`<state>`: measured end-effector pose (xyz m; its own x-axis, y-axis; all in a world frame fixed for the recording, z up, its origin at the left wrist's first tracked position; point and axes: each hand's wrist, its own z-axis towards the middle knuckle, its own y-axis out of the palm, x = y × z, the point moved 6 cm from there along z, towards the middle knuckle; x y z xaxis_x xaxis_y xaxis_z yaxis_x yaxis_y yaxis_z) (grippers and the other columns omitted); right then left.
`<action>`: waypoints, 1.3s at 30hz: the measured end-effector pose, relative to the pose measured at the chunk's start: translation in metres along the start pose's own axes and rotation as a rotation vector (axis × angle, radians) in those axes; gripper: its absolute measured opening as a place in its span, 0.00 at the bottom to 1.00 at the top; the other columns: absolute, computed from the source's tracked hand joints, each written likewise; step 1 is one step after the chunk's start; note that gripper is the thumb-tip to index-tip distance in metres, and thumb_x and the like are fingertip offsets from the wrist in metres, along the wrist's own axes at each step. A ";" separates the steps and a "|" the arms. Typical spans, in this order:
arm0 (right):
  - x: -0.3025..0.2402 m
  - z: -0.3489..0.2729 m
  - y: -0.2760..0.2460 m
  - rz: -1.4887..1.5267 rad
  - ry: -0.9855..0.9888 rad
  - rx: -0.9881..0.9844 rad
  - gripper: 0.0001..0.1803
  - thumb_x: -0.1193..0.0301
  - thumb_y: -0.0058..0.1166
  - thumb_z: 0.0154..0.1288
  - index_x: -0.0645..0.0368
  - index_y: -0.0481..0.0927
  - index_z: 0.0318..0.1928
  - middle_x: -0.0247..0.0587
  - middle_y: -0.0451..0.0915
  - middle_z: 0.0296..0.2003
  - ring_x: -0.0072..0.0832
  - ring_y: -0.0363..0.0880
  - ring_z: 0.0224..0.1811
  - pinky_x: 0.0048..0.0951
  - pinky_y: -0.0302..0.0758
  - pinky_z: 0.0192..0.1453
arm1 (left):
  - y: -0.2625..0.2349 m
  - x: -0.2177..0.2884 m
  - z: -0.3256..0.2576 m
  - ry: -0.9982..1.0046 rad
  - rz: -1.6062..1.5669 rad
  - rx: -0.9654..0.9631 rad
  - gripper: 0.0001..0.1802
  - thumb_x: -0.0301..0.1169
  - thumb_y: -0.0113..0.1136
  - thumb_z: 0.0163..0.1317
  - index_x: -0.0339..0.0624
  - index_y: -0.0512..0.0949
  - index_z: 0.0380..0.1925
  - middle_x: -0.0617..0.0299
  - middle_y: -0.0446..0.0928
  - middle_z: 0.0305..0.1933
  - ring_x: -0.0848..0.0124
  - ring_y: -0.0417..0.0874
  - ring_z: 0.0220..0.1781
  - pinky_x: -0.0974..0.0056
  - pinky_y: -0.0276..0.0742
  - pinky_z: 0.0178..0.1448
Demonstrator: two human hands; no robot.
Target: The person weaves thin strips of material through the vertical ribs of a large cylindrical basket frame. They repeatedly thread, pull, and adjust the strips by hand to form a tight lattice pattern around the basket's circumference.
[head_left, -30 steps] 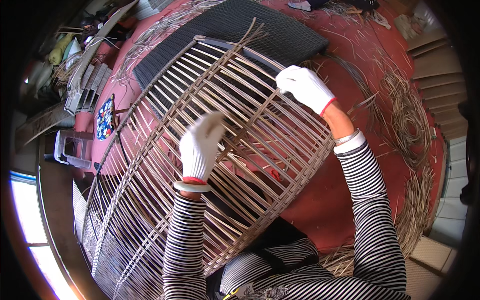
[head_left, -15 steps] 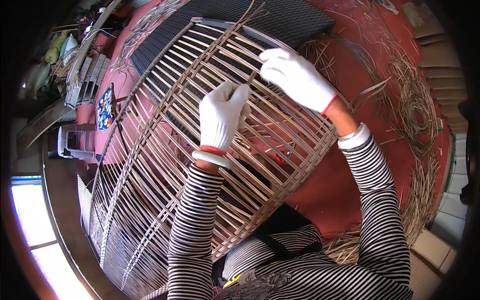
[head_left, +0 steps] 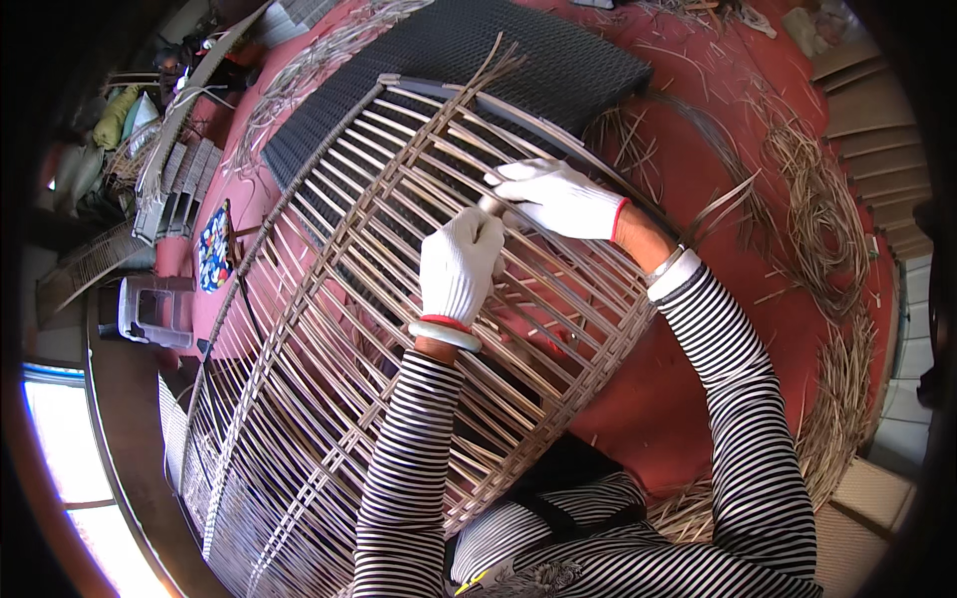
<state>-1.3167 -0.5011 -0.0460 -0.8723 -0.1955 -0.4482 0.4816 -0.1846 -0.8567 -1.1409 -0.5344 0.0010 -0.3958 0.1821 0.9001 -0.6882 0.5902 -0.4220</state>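
A large open rattan frame (head_left: 329,329), barrel-shaped with long pale slats and cross hoops, lies on its side across the middle of the view. My left hand (head_left: 459,264) in a white glove rests on the slats near its upper part, fingers curled around a pale strip. My right hand (head_left: 558,196), also gloved, is just beyond it, pinching the same strip against a slat. Both forearms wear black-and-white striped sleeves; a pale bangle sits on the left wrist.
A dark woven panel (head_left: 478,60) lies behind the frame on the red floor (head_left: 688,179). Coils and loose bundles of rattan strips (head_left: 817,199) lie at the right. A grey plastic stool (head_left: 155,309) and stacked woven pieces (head_left: 179,179) are at the left.
My right hand has come in from the frame's far rim toward the left hand. The left hand moved up the slats, and the two now meet on one strip.
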 end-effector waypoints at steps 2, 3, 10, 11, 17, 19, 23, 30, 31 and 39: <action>-0.011 -0.003 -0.018 0.015 -0.088 0.079 0.13 0.68 0.55 0.76 0.53 0.91 0.53 0.42 0.85 0.64 0.43 0.81 0.68 0.45 0.74 0.77 | 0.000 -0.003 0.002 -0.046 0.027 0.005 0.17 0.39 0.62 0.78 0.34 0.87 0.39 0.62 0.82 0.22 0.79 0.78 0.18 0.70 0.72 0.23; -0.014 -0.004 -0.028 0.043 -0.100 0.069 0.12 0.68 0.57 0.75 0.54 0.92 0.47 0.43 0.86 0.62 0.42 0.83 0.66 0.43 0.76 0.75 | -0.002 -0.001 0.002 -0.011 0.021 0.025 0.17 0.40 0.62 0.78 0.34 0.86 0.39 0.62 0.83 0.24 0.79 0.78 0.18 0.70 0.72 0.23; -0.023 -0.023 -0.109 -0.067 -0.101 0.378 0.11 0.66 0.62 0.70 0.60 0.89 0.34 0.45 0.90 0.53 0.41 0.87 0.57 0.44 0.82 0.64 | 0.006 0.038 0.010 0.469 0.467 0.232 0.18 0.41 0.66 0.76 0.40 0.84 0.56 0.53 0.90 0.44 0.60 0.92 0.36 0.59 0.88 0.42; -0.024 -0.023 -0.109 -0.042 -0.156 0.358 0.12 0.66 0.61 0.70 0.60 0.89 0.34 0.45 0.90 0.53 0.41 0.87 0.56 0.44 0.82 0.64 | 0.016 0.043 0.017 0.524 0.459 0.165 0.18 0.41 0.65 0.76 0.41 0.84 0.57 0.53 0.90 0.45 0.60 0.92 0.37 0.59 0.88 0.43; 0.007 -0.013 -0.079 0.051 0.009 0.333 0.13 0.64 0.61 0.71 0.55 0.92 0.47 0.43 0.90 0.55 0.41 0.89 0.56 0.42 0.84 0.61 | 0.032 0.007 0.040 -0.153 -0.145 -0.038 0.17 0.40 0.63 0.78 0.35 0.89 0.42 0.62 0.85 0.29 0.79 0.78 0.18 0.72 0.72 0.22; 0.014 -0.007 -0.061 -0.262 0.006 0.274 0.12 0.65 0.62 0.71 0.53 0.91 0.49 0.40 0.87 0.61 0.42 0.85 0.63 0.43 0.82 0.66 | 0.031 0.003 0.039 -0.179 -0.183 -0.008 0.19 0.42 0.63 0.77 0.36 0.87 0.34 0.62 0.84 0.26 0.80 0.75 0.15 0.71 0.69 0.19; 0.023 -0.001 -0.031 -0.408 0.082 0.207 0.17 0.62 0.59 0.75 0.42 0.89 0.61 0.33 0.79 0.70 0.43 0.76 0.72 0.46 0.73 0.75 | 0.035 -0.004 0.050 -0.248 -0.140 0.013 0.19 0.38 0.61 0.75 0.36 0.85 0.29 0.61 0.83 0.21 0.77 0.73 0.13 0.69 0.67 0.18; 0.041 0.008 -0.039 -0.268 -0.133 0.055 0.12 0.61 0.57 0.76 0.45 0.91 0.50 0.37 0.82 0.65 0.47 0.80 0.64 0.49 0.78 0.71 | 0.043 0.000 0.064 -0.072 0.083 -0.248 0.17 0.38 0.61 0.76 0.35 0.86 0.34 0.61 0.84 0.24 0.76 0.75 0.14 0.68 0.69 0.19; 0.043 0.008 -0.040 -0.201 -0.143 0.035 0.12 0.61 0.57 0.75 0.46 0.91 0.48 0.37 0.82 0.66 0.48 0.80 0.64 0.49 0.78 0.70 | 0.043 -0.003 0.060 -0.089 0.049 -0.258 0.17 0.38 0.62 0.76 0.34 0.86 0.36 0.61 0.85 0.25 0.76 0.75 0.15 0.68 0.69 0.19; 0.066 -0.013 -0.089 0.611 0.273 0.143 0.16 0.66 0.64 0.72 0.66 0.89 0.51 0.43 0.92 0.47 0.31 0.89 0.50 0.36 0.83 0.60 | 0.026 0.026 0.032 0.417 0.539 0.048 0.12 0.36 0.64 0.77 0.38 0.84 0.42 0.58 0.83 0.22 0.67 0.83 0.20 0.60 0.79 0.27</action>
<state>-1.4184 -0.4852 -0.0030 -0.4216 -0.0581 -0.9049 0.8843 -0.2475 -0.3960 -1.1884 -0.5400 0.0100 -0.4300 0.7342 0.5254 -0.4908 0.2984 -0.8186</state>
